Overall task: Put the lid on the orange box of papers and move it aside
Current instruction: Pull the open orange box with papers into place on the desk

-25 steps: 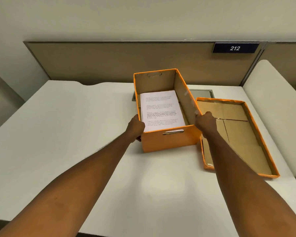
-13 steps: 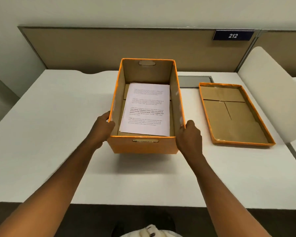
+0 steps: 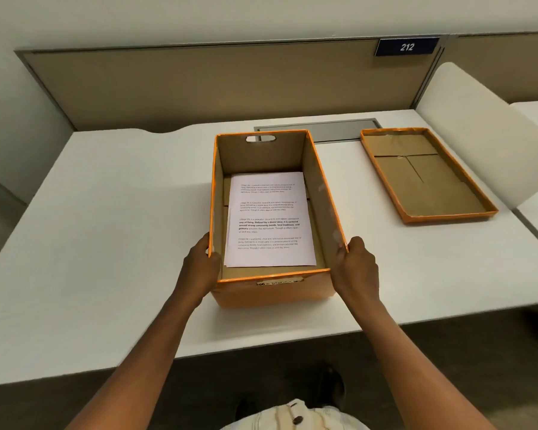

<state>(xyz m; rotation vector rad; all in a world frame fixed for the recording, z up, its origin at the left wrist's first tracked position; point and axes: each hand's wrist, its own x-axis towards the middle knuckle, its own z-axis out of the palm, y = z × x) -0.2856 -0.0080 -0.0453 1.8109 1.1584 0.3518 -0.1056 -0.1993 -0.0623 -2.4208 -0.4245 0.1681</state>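
The box (image 3: pixel 277 294) is orange outside with plain brown cardboard inside, same as the lid (image 3: pixel 426 178). The papers (image 3: pixel 269 220) are white with black print. The tabletop (image 3: pixel 106 228) is white; the navy sign (image 3: pixel 407 46) is numbered in white.

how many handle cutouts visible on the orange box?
2: one in the far wall of the orange cardboard box, one in the near wall. Side walls show none inside.
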